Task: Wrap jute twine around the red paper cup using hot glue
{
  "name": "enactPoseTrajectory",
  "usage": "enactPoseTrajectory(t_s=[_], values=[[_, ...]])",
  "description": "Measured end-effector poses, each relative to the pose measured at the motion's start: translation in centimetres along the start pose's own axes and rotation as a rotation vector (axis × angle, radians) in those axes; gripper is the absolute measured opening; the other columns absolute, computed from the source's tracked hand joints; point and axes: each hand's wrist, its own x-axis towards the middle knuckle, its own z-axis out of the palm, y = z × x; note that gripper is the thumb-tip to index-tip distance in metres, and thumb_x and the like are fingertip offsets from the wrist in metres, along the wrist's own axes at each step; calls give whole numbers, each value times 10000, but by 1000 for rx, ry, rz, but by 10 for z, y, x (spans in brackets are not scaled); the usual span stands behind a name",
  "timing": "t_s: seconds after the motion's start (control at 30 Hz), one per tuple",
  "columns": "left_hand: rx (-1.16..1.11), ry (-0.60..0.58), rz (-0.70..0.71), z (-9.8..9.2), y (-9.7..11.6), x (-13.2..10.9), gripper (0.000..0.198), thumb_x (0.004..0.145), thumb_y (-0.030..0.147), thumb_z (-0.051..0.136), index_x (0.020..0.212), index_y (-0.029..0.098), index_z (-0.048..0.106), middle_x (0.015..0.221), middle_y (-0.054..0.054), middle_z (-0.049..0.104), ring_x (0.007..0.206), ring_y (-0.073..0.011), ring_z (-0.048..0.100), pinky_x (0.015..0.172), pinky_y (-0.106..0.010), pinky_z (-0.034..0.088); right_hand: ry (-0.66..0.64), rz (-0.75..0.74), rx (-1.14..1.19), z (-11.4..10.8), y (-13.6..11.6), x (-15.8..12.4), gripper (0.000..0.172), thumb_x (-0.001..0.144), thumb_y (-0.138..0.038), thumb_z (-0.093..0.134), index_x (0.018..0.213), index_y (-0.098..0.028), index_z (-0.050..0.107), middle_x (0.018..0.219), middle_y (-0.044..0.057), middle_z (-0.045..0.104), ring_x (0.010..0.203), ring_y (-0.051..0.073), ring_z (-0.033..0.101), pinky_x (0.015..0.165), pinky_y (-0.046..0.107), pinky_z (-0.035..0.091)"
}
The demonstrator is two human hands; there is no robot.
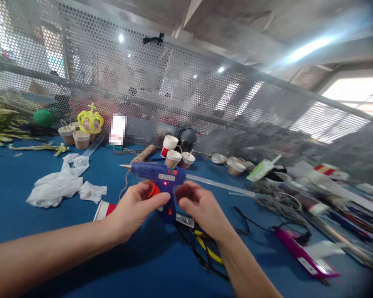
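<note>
A blue hot glue gun [157, 170] is held above the table in the middle of the view, its metal nozzle pointing left and a red light lit on its side. My left hand [133, 209] grips it around the orange trigger [154, 189], thumb pressed on the handle. Close behind the handle is my right hand [202, 207], fingers loosely curled and apart; whether the fingertips touch the handle is unclear. A long clear glue stick [219, 184] extends from the gun's rear. Below, a red-and-white paper cup [103, 210] lies partly hidden by my left wrist.
Crumpled white cloth [54, 188] lies left on the blue table. Small pots [81, 139], a yellow crown-shaped piece [90, 120] and a twine roll [144, 153] stand behind. A purple power strip [304, 252], black cords and blurred clutter occupy the right. Perforated metal panels [174, 82] border the back.
</note>
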Motion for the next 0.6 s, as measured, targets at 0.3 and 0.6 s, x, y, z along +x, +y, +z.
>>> enactPoseTrajectory(t_s=[0.3,0.6], values=[[-87,-3,-24,2,-5,-1,193,625,259,675,771,161,596,674,15,630,641,-94,560,570,-174,404,286,-204,504,11,-2,-2,74,714,-251,610,754,-199,576,574,-41,564,415,47,462,347,152,370],[8,1,-37,-3,-12,1,230,627,311,663,774,160,571,658,33,563,546,-58,469,518,-171,362,431,-143,479,18,-2,0,148,672,-307,647,688,-176,580,500,-47,556,354,53,470,304,154,374]])
